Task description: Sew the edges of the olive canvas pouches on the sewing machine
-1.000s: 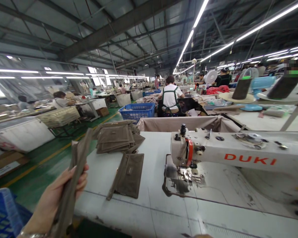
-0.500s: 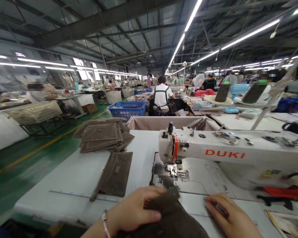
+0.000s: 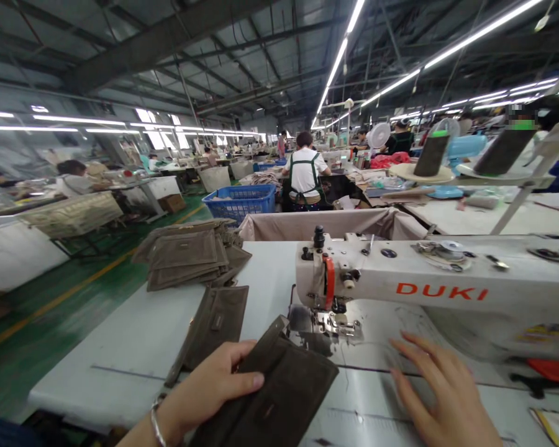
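My left hand [image 3: 212, 388] grips a dark brown fabric piece [image 3: 279, 397] at its left edge, thumb on top. The piece lies flat on the white table [image 3: 135, 354], its far corner just short of the presser foot [image 3: 335, 323] of the white DUKI sewing machine [image 3: 428, 282]. My right hand [image 3: 442, 397] rests open on the table to the right of the piece, fingers spread and pointing at the needle plate, with nothing in it.
A single brown fabric piece [image 3: 218, 323] lies left of the machine, and a stack of the same pieces [image 3: 190, 251] sits behind it. A beige cloth bin [image 3: 330, 223] hangs at the table's far edge. A blue basket [image 3: 242, 202] and seated workers are beyond.
My left hand has brought the fabric piece from the left side onto the table and slid it toward the presser foot. My right hand has come into view and opened flat.
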`<state>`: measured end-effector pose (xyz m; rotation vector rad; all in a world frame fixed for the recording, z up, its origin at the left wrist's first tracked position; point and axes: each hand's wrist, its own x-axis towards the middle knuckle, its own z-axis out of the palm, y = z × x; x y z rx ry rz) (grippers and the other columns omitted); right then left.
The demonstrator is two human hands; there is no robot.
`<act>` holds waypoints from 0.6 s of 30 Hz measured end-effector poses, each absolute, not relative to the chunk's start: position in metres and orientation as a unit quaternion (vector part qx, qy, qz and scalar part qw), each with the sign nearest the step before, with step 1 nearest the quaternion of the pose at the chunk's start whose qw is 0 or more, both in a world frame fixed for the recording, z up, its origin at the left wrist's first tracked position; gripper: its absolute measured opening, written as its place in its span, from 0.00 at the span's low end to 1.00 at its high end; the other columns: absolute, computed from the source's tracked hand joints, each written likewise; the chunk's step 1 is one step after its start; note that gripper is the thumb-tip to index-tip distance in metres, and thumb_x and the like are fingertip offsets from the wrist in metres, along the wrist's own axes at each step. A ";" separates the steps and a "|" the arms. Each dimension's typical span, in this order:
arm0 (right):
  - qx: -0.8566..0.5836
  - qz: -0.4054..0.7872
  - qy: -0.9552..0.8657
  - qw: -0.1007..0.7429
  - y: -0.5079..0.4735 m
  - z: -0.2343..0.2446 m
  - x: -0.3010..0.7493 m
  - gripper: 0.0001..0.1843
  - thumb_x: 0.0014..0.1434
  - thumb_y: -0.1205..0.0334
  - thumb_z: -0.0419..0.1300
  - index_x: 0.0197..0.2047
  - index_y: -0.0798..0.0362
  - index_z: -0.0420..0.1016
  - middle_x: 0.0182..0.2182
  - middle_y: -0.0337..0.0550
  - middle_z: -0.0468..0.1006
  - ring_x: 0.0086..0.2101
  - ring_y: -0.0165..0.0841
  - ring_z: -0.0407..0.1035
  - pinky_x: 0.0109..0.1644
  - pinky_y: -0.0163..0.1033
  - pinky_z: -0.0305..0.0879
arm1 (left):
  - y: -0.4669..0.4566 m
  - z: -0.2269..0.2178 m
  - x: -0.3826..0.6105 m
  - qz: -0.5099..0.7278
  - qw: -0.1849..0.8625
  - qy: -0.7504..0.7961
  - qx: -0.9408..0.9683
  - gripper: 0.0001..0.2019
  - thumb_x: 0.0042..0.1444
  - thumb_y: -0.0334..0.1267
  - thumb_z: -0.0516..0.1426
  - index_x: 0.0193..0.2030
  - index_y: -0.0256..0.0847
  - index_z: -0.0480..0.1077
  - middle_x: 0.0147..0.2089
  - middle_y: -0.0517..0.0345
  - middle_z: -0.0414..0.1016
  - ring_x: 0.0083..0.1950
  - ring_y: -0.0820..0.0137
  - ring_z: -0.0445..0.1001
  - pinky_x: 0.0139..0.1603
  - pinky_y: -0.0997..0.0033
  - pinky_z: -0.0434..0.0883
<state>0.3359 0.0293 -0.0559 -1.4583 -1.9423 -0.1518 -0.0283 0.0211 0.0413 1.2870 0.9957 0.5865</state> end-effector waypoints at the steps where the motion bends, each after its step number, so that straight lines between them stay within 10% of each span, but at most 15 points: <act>1: -0.529 -0.020 -0.768 0.360 0.026 -0.044 0.321 0.19 0.61 0.53 0.56 0.55 0.47 0.68 0.55 0.48 0.69 0.53 0.46 0.64 0.55 0.53 0.62 | 0.019 0.042 -0.026 0.262 0.662 0.431 0.554 0.21 0.55 0.44 0.62 0.54 0.36 0.71 0.45 0.52 0.78 0.48 0.57 0.74 0.49 0.62 0.70; 9: -0.447 0.338 -0.756 0.338 0.020 0.020 0.227 0.09 0.65 0.57 0.54 0.39 0.46 0.75 0.35 0.37 0.78 0.37 0.33 0.72 0.41 0.37 0.69 | 0.013 0.044 -0.007 0.262 0.620 0.444 0.591 0.17 0.55 0.46 0.62 0.46 0.36 0.72 0.39 0.55 0.76 0.43 0.60 0.74 0.44 0.66 0.70; 18: -0.360 0.112 -0.816 0.438 0.013 0.018 0.226 0.07 0.65 0.68 0.52 0.42 0.50 0.71 0.36 0.41 0.75 0.36 0.34 0.69 0.41 0.37 0.65 | -0.007 0.041 0.010 0.314 0.585 0.509 0.548 0.17 0.56 0.51 0.59 0.37 0.36 0.71 0.33 0.57 0.73 0.38 0.64 0.72 0.38 0.71 0.68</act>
